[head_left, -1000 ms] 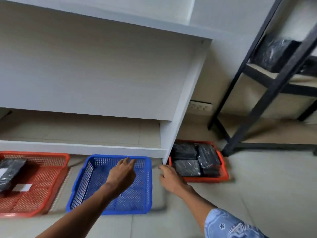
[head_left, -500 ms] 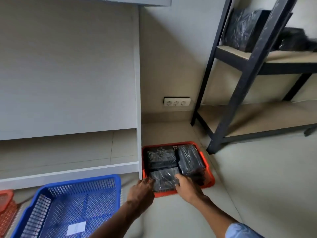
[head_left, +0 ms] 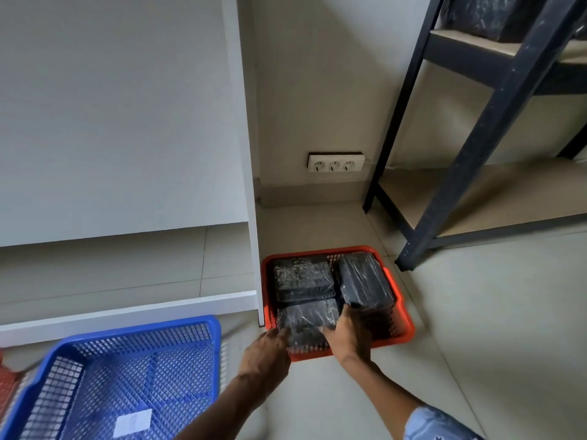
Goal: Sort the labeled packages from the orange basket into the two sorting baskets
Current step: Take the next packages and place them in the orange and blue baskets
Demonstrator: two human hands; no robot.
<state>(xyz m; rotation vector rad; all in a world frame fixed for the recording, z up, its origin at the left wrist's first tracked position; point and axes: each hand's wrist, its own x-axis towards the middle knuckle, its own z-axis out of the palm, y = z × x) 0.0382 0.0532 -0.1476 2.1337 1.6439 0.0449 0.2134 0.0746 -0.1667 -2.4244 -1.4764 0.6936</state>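
Nearest to us, a blue basket (head_left: 120,382) sits on the floor at lower left, a white label (head_left: 132,422) lying on its mesh bottom. A sliver of red basket (head_left: 6,385) shows at the left edge.

Beyond it, our two hands reach into the orange basket (head_left: 402,322) on the floor tiles. The left hand (head_left: 268,350) touches the left side of the near black package (head_left: 306,319); the right hand (head_left: 347,336) lies on its right side. Both grips curl around this package; whether they are fully closed we cannot tell. A patterned blue sleeve (head_left: 438,423) covers the right arm.

Two more black wrapped packages lie in the basket: one at far left (head_left: 301,277), one at right (head_left: 363,281).

Farther off: white cabinet (head_left: 127,122), wall socket (head_left: 334,162), dark metal rack (head_left: 470,147) carrying another black bundle (head_left: 476,14).
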